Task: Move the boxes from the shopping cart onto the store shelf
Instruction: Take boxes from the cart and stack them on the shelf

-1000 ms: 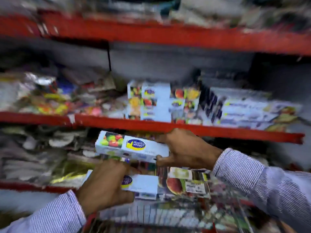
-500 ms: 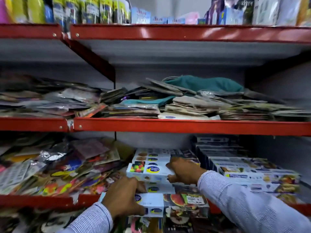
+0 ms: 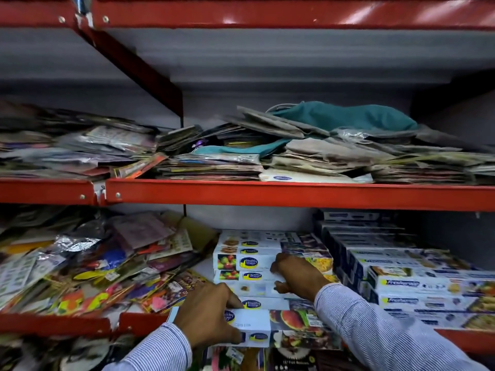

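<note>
Head view: the right hand [image 3: 297, 274] presses on the top white box [image 3: 247, 262] of the stack on the red store shelf [image 3: 294, 195], fingers curled over its right part, gripping it. The left hand [image 3: 209, 314] clamps the near box [image 3: 254, 328], thumb under, fingers on top, at the shelf's near edge. Foil-wrap cartons [image 3: 417, 285] sit right, loose packets [image 3: 93, 261] left. These boxes look light, stiff cardboard, a bit glossy; best held across the long sides, mid-length, so they slide in square.
</note>
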